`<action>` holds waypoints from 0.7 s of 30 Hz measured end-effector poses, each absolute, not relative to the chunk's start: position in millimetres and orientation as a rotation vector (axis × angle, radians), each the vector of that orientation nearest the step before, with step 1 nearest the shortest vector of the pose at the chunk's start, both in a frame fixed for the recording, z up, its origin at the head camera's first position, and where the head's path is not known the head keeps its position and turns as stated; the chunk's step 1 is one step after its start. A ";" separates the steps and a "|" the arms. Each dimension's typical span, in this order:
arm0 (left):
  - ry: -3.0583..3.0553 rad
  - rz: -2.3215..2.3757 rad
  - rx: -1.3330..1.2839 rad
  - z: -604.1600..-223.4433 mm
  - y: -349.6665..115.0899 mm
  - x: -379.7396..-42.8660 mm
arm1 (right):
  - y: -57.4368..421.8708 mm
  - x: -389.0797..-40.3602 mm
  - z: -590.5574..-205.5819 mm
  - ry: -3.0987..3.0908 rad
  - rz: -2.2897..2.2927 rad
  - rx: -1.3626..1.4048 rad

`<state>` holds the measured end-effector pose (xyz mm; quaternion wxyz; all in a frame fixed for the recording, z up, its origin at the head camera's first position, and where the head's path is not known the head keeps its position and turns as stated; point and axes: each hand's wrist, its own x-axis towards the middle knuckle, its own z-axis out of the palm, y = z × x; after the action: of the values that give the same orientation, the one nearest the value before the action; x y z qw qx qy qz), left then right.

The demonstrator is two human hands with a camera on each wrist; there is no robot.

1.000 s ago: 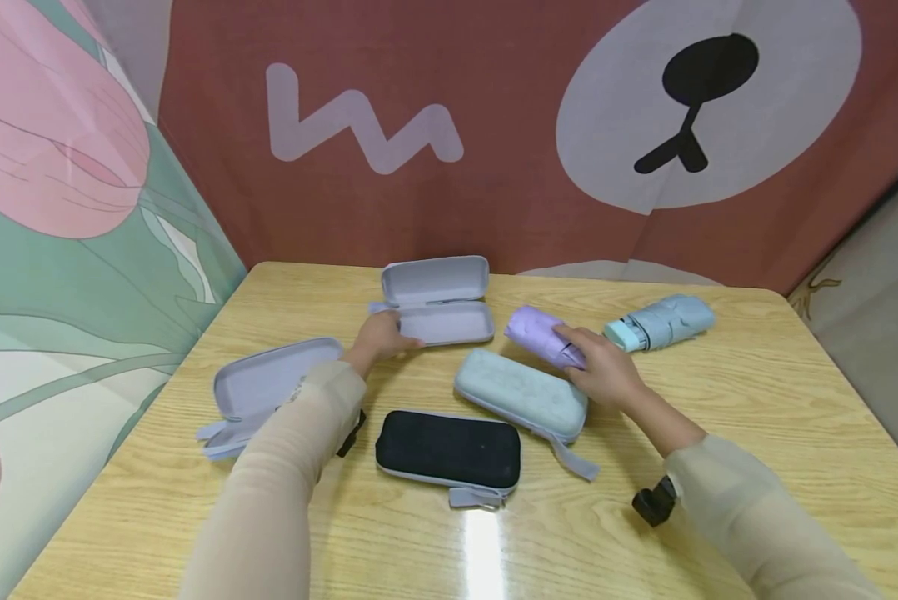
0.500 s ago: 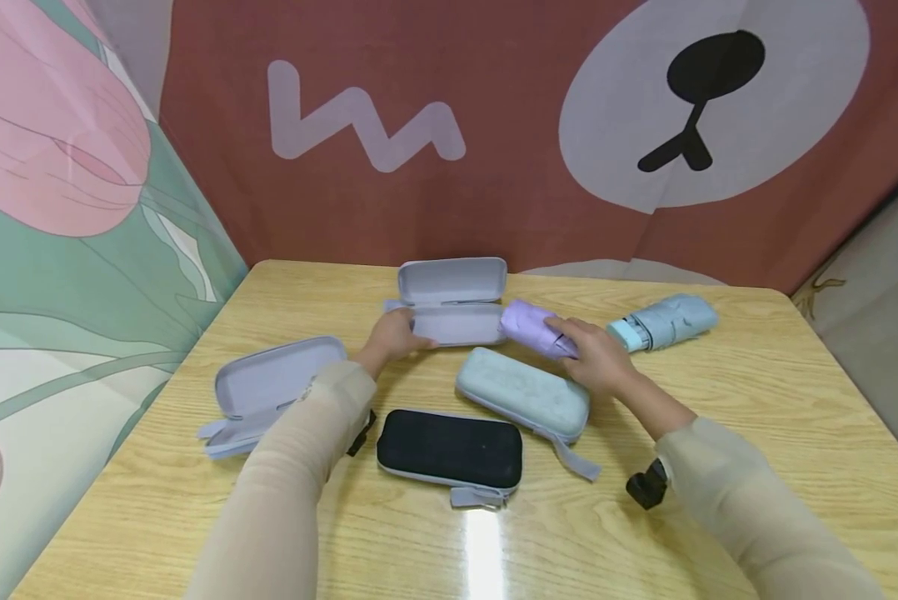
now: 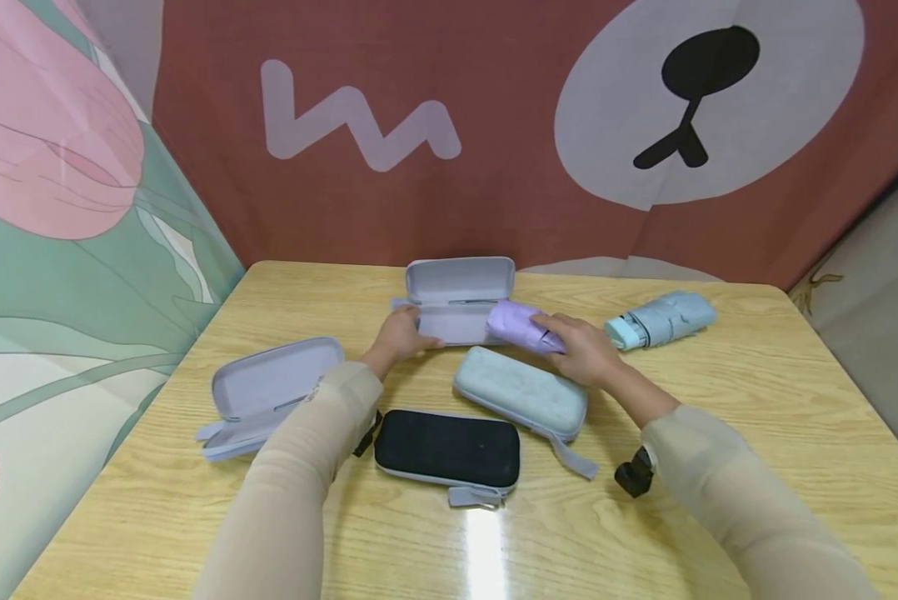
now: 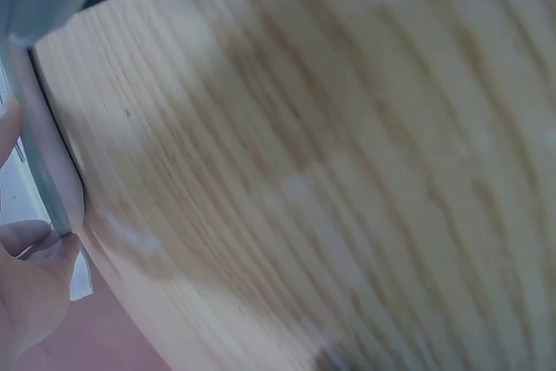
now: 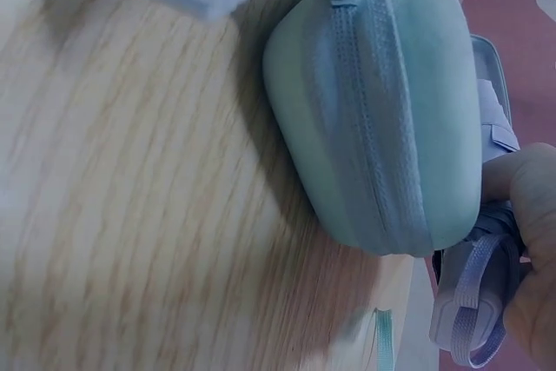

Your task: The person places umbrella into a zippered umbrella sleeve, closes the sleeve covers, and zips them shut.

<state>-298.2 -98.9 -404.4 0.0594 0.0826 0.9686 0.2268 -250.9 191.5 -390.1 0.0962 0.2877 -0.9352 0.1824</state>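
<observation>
A lavender-grey zip case [image 3: 460, 280] lies open at the back of the table, lid raised. My left hand [image 3: 400, 337] pinches its front left corner; in the left wrist view the thumb and fingers [image 4: 39, 293] grip the case's rim [image 4: 54, 162]. My right hand [image 3: 586, 350] holds a folded purple umbrella [image 3: 520, 326] by its handle half. The umbrella's far end overlaps the right part of the open case; contact cannot be made out. In the right wrist view the handle and its wrist strap [image 5: 469, 301] stick out below the hand.
A closed light-teal case [image 3: 520, 387] lies just in front of the umbrella, with a closed black case [image 3: 447, 450] nearer. Another open lavender-grey case [image 3: 272, 379] is at left, partly behind the left forearm. A folded blue umbrella [image 3: 665, 321] lies at right.
My left hand and the open case at the back have shifted right. The purple umbrella in my right hand has moved left, its end now over the case's right part.
</observation>
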 end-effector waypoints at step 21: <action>2.944 0.720 0.354 -407.5 -88.3 -298.1 | 179.8 -264.1 -388.7 -2.829 0.462 0.969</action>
<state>-298.1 -88.3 -407.5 0.0451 0.1160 0.9638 0.2358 -264.1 179.8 -388.7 0.0578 0.3195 -0.9335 0.1523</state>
